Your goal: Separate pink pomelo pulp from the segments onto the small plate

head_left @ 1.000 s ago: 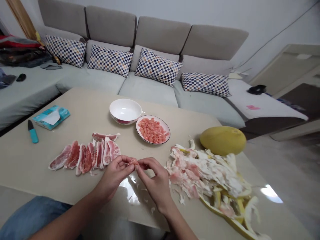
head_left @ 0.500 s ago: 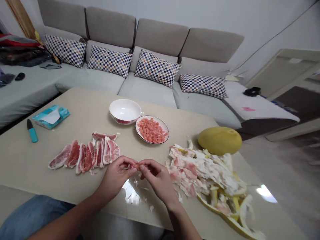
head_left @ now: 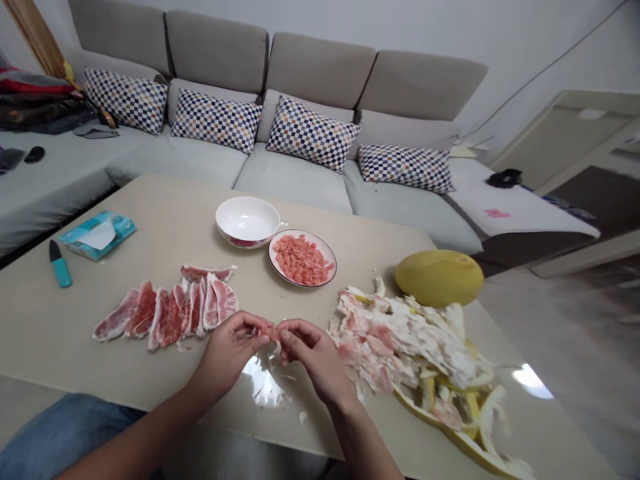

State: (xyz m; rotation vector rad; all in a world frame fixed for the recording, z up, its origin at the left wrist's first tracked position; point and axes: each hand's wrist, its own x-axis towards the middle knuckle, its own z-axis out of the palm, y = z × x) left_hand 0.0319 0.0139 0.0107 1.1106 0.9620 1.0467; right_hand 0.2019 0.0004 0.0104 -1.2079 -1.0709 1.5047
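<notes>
Between my fingertips, over the near middle of the table, is a pink pomelo segment [head_left: 269, 331]. My left hand [head_left: 235, 347] pinches one end of it and my right hand [head_left: 309, 350] pinches the other; part of the piece is hidden by the fingers. Left of my hands lies a row of pomelo segments [head_left: 173, 313] still in pale membrane. Beyond my hands a dark-rimmed plate [head_left: 330, 251] bears peeled pink pulp [head_left: 301, 260]. Beside that plate stands a white bowl [head_left: 249, 215] with nothing seen inside.
To the right, a heap of white and pink membrane scraps [head_left: 400, 340] lies over yellow pomelo rind [head_left: 465, 440]. Behind it rests a whole pomelo [head_left: 440, 277]. At the far left are a turquoise-handled knife [head_left: 61, 270] and a tissue pack [head_left: 97, 235]. A sofa [head_left: 295, 177] borders the table's far side.
Both hands stay close together on the segment, with the fingers shifting slightly and more pink flesh showing between them. The whole view has moved a little.
</notes>
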